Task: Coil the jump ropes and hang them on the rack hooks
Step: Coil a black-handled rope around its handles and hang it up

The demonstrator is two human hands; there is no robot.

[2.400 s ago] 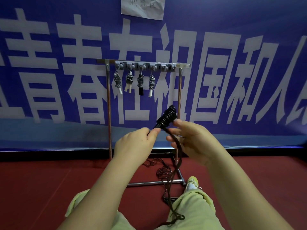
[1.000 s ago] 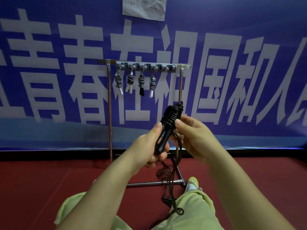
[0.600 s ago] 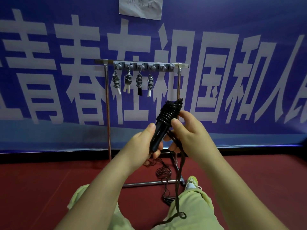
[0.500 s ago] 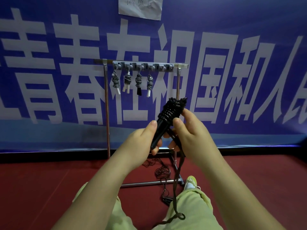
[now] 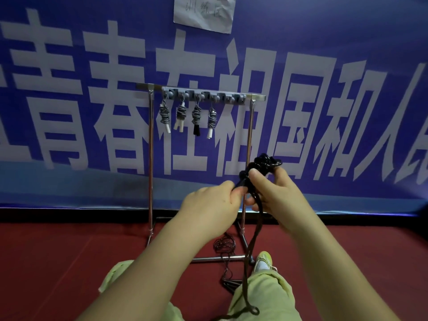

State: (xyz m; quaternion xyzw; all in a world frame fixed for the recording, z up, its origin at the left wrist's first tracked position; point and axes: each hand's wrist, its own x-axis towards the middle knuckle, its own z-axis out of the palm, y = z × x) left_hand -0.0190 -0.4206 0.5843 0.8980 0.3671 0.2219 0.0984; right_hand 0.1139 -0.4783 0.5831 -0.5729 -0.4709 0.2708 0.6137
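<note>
1. Step in hand: winding. Keep each turn snug round the handle and feed the trailing cord taut, so the bundle holds when hung.
2. Left hand (image 5: 210, 200) grips the handle's lower end; right hand (image 5: 275, 193) pinches the cord at the coil.
3. Rope (image 5: 261, 167): black, thickly wound, in front of the rack (image 5: 251, 126), below its free right hooks; the tail hangs to the lap, its end apparently looped.

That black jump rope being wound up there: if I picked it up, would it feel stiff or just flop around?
Probably floppy: below the right hand the black jump rope hangs slack down to the lap and curls at its end. It likely bends easily, since turns sit tightly wound at the top of the bundle held by the left hand. It seems apt to tangle, like the loose dark rope on the red floor.
</note>
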